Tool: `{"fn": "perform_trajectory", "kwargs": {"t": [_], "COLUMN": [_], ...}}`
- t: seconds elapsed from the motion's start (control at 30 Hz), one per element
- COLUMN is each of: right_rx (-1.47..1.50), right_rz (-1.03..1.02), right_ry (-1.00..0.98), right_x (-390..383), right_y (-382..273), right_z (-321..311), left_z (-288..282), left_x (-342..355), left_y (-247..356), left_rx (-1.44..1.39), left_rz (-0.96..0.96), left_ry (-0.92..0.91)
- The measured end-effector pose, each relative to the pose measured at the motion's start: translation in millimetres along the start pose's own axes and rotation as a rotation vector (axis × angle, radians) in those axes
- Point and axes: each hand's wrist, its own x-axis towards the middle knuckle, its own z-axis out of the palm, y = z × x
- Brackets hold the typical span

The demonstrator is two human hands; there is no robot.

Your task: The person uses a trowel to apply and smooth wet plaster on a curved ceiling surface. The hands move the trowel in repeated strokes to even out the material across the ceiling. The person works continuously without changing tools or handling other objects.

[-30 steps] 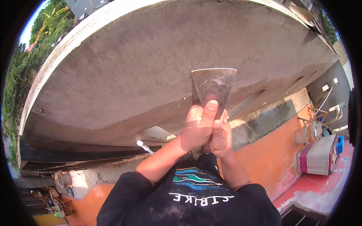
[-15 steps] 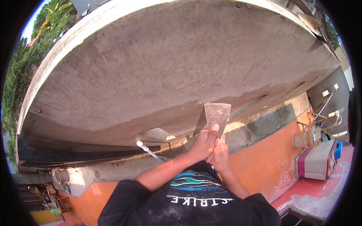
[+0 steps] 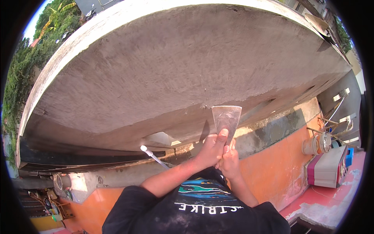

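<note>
A wide flat scraper (image 3: 226,117) with a flared, dust-smeared blade points away from me toward a rough grey plastered wall (image 3: 167,66). My left hand (image 3: 212,151) is wrapped round its lower part, thumb pressed on the face of the blade. Just below and to the right, my right hand (image 3: 229,160) closes round the handle end, against the left hand. The handle itself is mostly hidden by the fingers. On the wall beside the blade falls its shadow, with a gap between them; whether the edge touches the plaster I cannot tell.
A white-tipped pipe (image 3: 152,154) sticks up left of my forearm. Below the wall runs an orange floor (image 3: 269,163). To the right stand buckets (image 3: 317,143), a white and maroon box (image 3: 326,167) and a blue container (image 3: 349,156). Greenery (image 3: 23,74) lies beyond the wall's top.
The scraper and both hands have shifted slightly right, and the blade's shadow now lies farther from it. Both hands keep the same hold.
</note>
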Motion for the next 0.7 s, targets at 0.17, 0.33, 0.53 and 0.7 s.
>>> {"fn": "perform_trajectory", "kwargs": {"t": [0.17,0.33,0.53,0.7], "right_rx": [-0.149,-0.177,-0.139,-0.342], "right_rz": [0.015,0.035,0.002,-0.361], "right_ry": [0.037,0.06,0.081,-0.18], "right_x": [0,8,18,48], "right_y": [26,26,10,-24], "right_z": [-12,-12,3,9], "left_z": [-1,-6,-13,-25], "left_x": [4,12,15,13], "left_y": [-28,-31,-29,20], "left_rx": [-0.103,-0.091,-0.069,-0.015], "left_rz": [0.043,0.093,0.213,0.641], "left_ry": [0.056,0.068,0.066,0.162]}}
